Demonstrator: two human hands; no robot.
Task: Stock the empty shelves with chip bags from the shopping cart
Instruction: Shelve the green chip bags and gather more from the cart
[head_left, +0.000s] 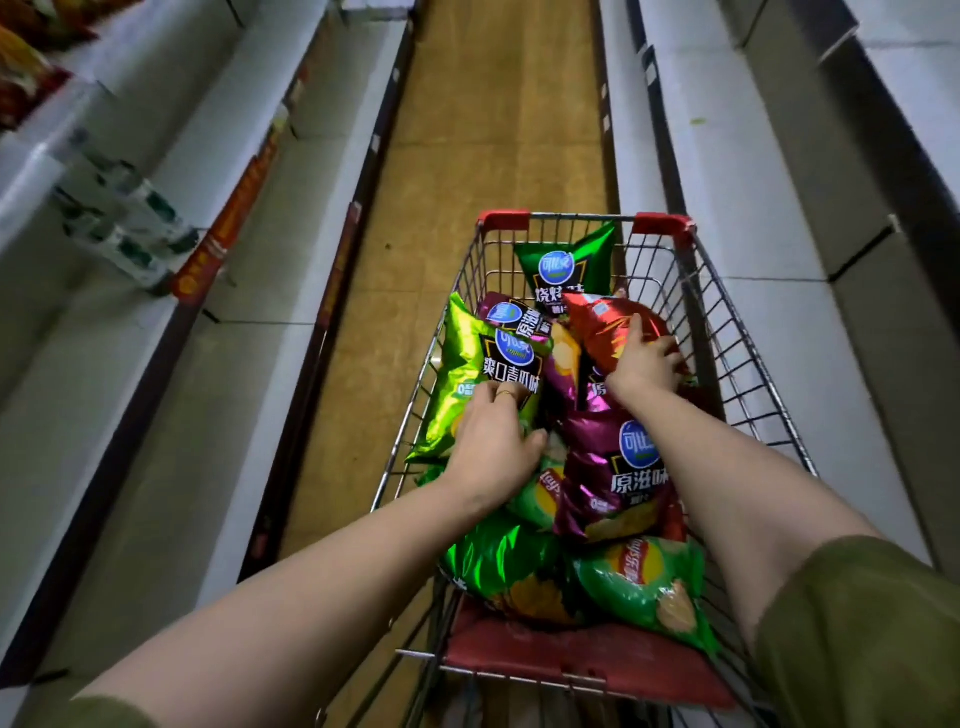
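A wire shopping cart (727, 332) with red corners stands in the aisle in front of me, filled with several chip bags. My left hand (493, 441) grips the lower edge of a lime green chip bag (467, 364) that leans over the cart's left side. My right hand (647, 361) lies on a red chip bag (608, 325) at the cart's right, fingers curled over it. A dark green bag (569, 270) stands at the far end, a purple bag (618, 467) lies in the middle, and green Lay's bags (644, 582) lie nearest me.
White shelves (249, 291) run along the left and more white shelves (769, 218) along the right. Bottled water packs (124, 218) sit on a left shelf, with snack bags (26, 62) at the top left. A wooden floor (493, 130) stretches ahead.
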